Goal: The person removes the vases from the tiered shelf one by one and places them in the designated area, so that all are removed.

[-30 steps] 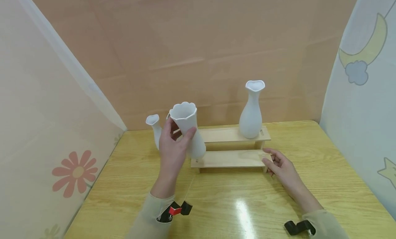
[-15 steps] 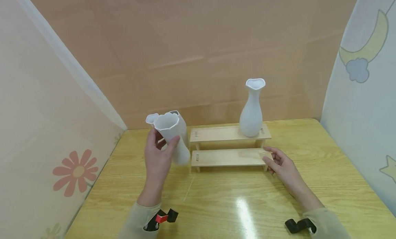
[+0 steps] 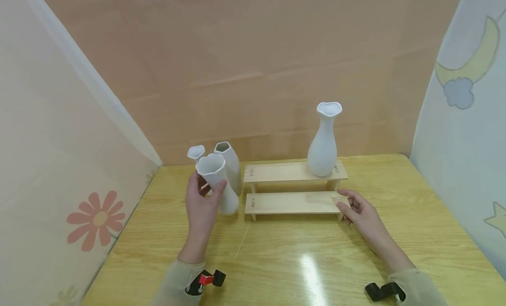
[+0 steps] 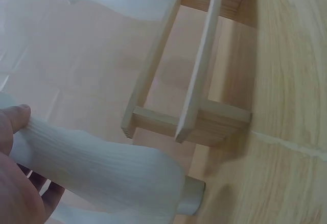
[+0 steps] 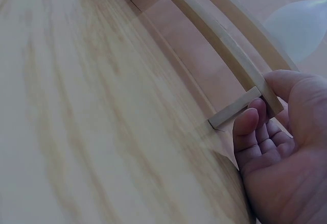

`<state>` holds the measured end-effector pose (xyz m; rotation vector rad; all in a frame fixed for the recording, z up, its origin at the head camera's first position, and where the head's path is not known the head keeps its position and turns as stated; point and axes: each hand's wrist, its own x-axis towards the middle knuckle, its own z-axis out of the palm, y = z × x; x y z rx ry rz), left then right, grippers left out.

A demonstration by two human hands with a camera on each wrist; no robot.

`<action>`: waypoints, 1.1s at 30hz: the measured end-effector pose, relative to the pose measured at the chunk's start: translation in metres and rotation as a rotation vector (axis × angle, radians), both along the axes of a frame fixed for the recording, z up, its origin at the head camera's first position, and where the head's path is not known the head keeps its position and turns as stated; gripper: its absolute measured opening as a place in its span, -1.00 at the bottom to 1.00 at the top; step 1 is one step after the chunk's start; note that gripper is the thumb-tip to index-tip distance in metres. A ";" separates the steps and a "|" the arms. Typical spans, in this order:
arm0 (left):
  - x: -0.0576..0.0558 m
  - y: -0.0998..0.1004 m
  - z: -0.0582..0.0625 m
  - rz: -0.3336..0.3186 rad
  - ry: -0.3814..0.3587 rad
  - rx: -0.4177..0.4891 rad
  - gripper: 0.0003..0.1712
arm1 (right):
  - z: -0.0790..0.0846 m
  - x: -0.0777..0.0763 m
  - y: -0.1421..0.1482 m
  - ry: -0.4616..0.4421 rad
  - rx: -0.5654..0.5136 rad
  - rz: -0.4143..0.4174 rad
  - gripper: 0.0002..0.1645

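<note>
Since one second ago, our left hand (image 3: 200, 207) and its fluted vase (image 3: 227, 196) have moved left and lower, off the stand's left end. We count four white vases: this one, its neck held between thumb and fingers; two just behind it, the slim vase (image 3: 196, 152) and the angular vase (image 3: 234, 172); and one tall vase (image 3: 322, 152) upright on the upper of two boards. We cannot tell whether the fluted base touches the table (image 3: 269, 262). Our right hand (image 3: 365, 216) pinches the lower board's right end on the one stand (image 3: 292, 202).
</note>
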<state>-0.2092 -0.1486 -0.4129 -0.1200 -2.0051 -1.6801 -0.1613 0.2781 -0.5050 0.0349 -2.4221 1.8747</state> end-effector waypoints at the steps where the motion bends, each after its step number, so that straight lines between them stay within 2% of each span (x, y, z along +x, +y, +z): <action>1: -0.001 0.000 -0.003 -0.002 -0.001 -0.002 -0.27 | 0.000 0.001 0.000 0.000 -0.004 -0.003 -0.31; 12: -0.004 0.004 -0.017 0.009 -0.032 -0.013 -0.21 | -0.004 0.003 -0.002 -0.012 -0.023 -0.008 -0.30; 18: -0.006 0.008 -0.026 -0.004 -0.037 0.006 -0.22 | -0.001 0.000 0.002 0.007 0.015 0.012 -0.32; 27: -0.006 0.012 -0.031 -0.036 -0.018 0.050 -0.21 | 0.002 0.000 0.007 0.034 0.020 0.028 -0.35; 33: -0.005 0.013 -0.030 -0.041 -0.043 0.037 -0.20 | -0.002 0.002 0.005 0.024 -0.016 0.040 -0.36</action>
